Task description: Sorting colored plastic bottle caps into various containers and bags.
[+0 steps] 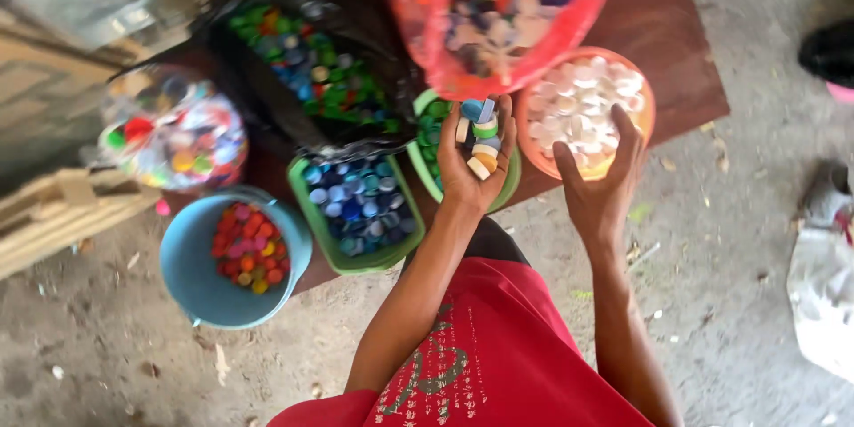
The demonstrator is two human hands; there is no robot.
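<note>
Head view: your left hand [474, 165] is palm-up, fingers cupped around a handful of mixed bottle caps [480, 135], held over the round green bowl [425, 173] at the brown board's [676, 44] front edge. Your right hand [600, 180] is empty, fingers spread, resting at the near rim of the orange bowl [645, 111] of white caps [578, 102], near the board's front right corner.

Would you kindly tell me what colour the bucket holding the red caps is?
Light blue bucket, seen clearly in the head view, lower left.
</note>
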